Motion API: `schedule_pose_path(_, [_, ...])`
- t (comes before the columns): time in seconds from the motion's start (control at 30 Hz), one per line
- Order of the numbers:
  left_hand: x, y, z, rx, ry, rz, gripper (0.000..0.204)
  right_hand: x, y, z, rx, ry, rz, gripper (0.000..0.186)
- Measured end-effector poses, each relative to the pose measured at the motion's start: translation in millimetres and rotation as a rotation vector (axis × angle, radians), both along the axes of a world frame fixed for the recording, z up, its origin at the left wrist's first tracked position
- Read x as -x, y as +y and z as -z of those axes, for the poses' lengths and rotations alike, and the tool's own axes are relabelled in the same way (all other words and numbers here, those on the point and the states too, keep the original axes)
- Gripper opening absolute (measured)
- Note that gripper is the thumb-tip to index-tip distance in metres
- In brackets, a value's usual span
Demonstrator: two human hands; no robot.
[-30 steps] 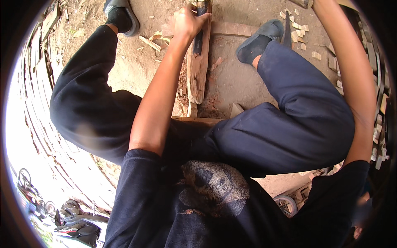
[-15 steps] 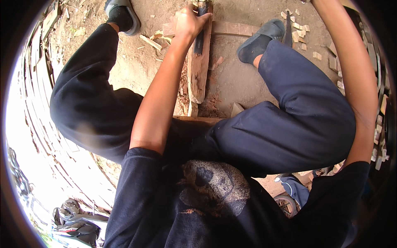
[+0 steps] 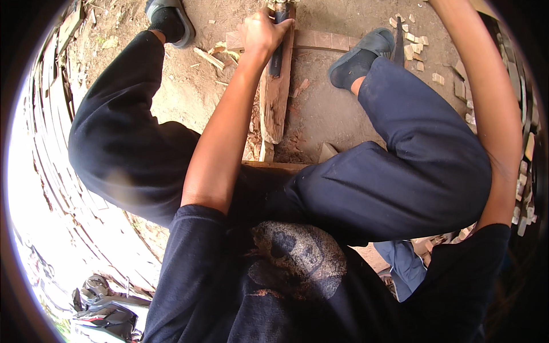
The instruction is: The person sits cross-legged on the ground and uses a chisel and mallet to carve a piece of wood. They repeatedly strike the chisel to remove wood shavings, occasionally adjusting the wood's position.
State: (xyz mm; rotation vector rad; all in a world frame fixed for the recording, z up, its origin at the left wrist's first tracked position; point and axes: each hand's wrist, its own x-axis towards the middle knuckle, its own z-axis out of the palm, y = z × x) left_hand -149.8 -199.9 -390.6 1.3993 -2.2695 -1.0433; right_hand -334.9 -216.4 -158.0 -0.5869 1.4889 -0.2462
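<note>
My left hand (image 3: 260,35) is closed around a dark, flat bar (image 3: 275,64) near the top of the view, its thumb reaching across the bar. The bar lies lengthwise on a rough, weathered wooden beam (image 3: 275,108), which runs away from me between my legs. What kind of bar it is does not show, and its far end is cut off by the top edge. My right forearm (image 3: 486,74) stretches up along the right side, and my right hand is beyond the top edge.
A crosswise wooden strip (image 3: 323,40) lies beyond the beam. Small cut wood blocks (image 3: 416,46) are scattered on the dirt floor at right, near a dark, narrow blade-like piece (image 3: 398,46). Wood splinters (image 3: 210,58) lie left. Behind me show another person's grey-blue trousers (image 3: 403,268) and a motorcycle (image 3: 106,314).
The other person's trouser leg behind me has shifted and now covers most of a wheel. My left hand stays on the bar; my arms have hardly moved.
</note>
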Motion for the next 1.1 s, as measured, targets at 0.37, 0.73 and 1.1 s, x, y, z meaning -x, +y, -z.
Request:
schedule_pose_path(0.37, [-4.5, 0.2, 1.4, 0.045, -0.023, 0.025, 0.055, -24.7, 12.2, 21.2, 0.216, 0.275, -0.24, 0.021])
schedule_pose_path(0.73, [0.0, 3.9, -4.2, -0.015, -0.024, 0.017, 0.052, 0.3, 1.7, 7.0, 0.371, 0.399, 0.04, 0.019])
schedule_pose_path(1.1, [0.1, 1.9, 9.3, -0.001, -0.03, -0.008, 0.047, 12.7, -2.8, 28.0, -0.011, 0.017, -0.117, 0.018])
